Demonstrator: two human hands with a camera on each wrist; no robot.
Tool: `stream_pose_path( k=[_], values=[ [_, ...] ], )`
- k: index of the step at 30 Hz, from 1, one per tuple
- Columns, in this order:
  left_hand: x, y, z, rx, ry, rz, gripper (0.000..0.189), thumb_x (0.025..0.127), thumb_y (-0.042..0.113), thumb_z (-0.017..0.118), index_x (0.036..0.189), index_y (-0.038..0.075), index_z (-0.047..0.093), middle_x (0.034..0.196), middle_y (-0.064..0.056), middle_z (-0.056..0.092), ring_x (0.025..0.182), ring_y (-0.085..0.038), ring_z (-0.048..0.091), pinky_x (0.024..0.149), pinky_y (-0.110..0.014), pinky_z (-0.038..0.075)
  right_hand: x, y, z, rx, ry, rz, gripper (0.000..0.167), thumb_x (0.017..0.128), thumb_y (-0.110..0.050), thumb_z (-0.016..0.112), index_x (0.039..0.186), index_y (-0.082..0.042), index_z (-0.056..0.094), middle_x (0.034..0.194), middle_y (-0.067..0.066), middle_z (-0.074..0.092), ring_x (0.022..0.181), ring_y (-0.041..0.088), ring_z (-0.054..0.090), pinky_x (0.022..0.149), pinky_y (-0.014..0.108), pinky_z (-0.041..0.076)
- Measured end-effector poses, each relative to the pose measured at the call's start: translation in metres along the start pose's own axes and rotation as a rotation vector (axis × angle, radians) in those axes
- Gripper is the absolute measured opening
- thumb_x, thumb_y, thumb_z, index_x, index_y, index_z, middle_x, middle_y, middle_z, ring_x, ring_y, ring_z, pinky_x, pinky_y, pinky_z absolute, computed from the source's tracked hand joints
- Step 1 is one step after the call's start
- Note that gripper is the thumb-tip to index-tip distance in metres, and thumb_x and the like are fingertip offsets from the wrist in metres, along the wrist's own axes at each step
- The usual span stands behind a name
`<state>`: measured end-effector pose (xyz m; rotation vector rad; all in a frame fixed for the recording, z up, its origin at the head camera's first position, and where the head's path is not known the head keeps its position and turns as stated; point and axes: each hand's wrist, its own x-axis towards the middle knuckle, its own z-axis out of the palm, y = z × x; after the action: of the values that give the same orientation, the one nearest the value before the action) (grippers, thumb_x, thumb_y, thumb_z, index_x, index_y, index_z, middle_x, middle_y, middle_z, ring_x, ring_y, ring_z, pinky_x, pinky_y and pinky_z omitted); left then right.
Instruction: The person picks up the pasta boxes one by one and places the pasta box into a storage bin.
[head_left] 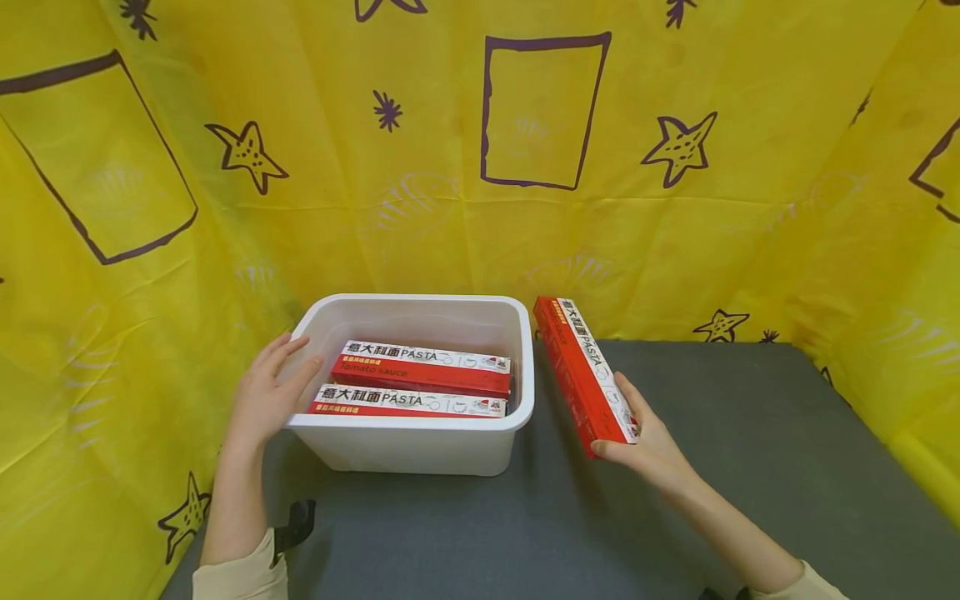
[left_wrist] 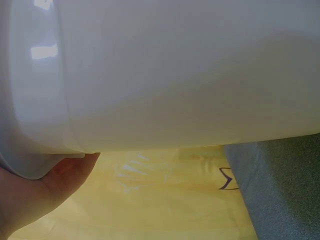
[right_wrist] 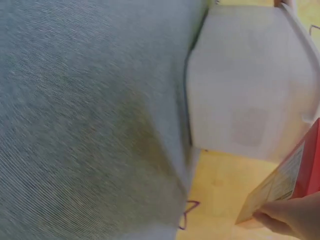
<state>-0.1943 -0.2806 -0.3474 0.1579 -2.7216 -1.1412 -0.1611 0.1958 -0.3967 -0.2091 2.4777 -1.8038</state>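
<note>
A white plastic bin [head_left: 408, 446] stands on the dark tabletop, its front left rim in the left hand [head_left: 266, 392]. In the left wrist view the left-hand fingers [left_wrist: 65, 175] lie against the underside of the rim. Inside the bin two red-and-white pasta boxes [head_left: 423, 369] lie side by side, the nearer one partly hidden by the front rim. Right of the bin, the right hand [head_left: 652, 446] grips a third pasta box [head_left: 581, 375] by its near end. That box tilts above the tabletop, its far end pointing away and left, near the bin's right rim.
Yellow cloth [head_left: 442, 250] with drawn starfish and frames hangs around the back and both sides. The dark grey tabletop [head_left: 735, 433] extends to the right and in front of the bin. A black strap [head_left: 296, 525] sits at the left wrist.
</note>
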Motion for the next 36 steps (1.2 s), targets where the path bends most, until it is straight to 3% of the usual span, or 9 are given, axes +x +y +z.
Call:
stream_pose_path(
  k=[6, 13, 28, 36],
  values=[
    [-0.001, -0.001, 0.000, 0.002, 0.002, 0.001, 0.069, 0.097, 0.052, 0.049, 0.149, 0.007, 0.040, 0.158, -0.019, 0.022, 0.139, -0.050, 0.020, 0.098, -0.077, 0.022, -0.001, -0.013, -0.011, 0.054, -0.015, -0.050, 0.091, 0.081, -0.012, 0.068, 0.157, -0.013, 0.018, 0.147, 0.020, 0.030, 0.120, 0.028, 0.034, 0.079, 0.024, 0.049],
    [-0.001, -0.001, 0.000, -0.004, 0.005, 0.003, 0.070, 0.097, 0.052, 0.049, 0.149, 0.007, 0.039, 0.158, -0.019, 0.022, 0.139, -0.051, 0.019, 0.097, -0.078, 0.022, -0.001, -0.026, -0.017, 0.174, -0.081, -0.109, 0.086, 0.083, -0.006, 0.063, 0.157, -0.013, 0.018, 0.145, 0.019, 0.029, 0.115, 0.020, 0.040, 0.076, 0.026, 0.052],
    [0.000, -0.001, 0.000, 0.009, 0.015, 0.037, 0.066, 0.098, 0.047, 0.051, 0.147, 0.005, 0.042, 0.157, -0.021, 0.023, 0.139, -0.051, 0.021, 0.099, -0.077, 0.021, 0.010, -0.056, -0.019, 0.230, -0.210, -0.226, 0.079, 0.084, -0.007, 0.062, 0.155, -0.015, 0.027, 0.145, 0.014, 0.029, 0.118, 0.025, 0.041, 0.074, 0.034, 0.058],
    [-0.001, -0.001, 0.000, 0.014, 0.014, 0.039, 0.064, 0.098, 0.046, 0.051, 0.147, 0.005, 0.042, 0.157, -0.021, 0.024, 0.139, -0.051, 0.021, 0.099, -0.077, 0.020, 0.021, -0.066, -0.013, 0.258, -0.278, -0.256, 0.077, 0.084, -0.013, 0.065, 0.153, -0.012, 0.030, 0.137, 0.019, 0.040, 0.112, 0.026, 0.050, 0.072, 0.037, 0.058]
  ],
)
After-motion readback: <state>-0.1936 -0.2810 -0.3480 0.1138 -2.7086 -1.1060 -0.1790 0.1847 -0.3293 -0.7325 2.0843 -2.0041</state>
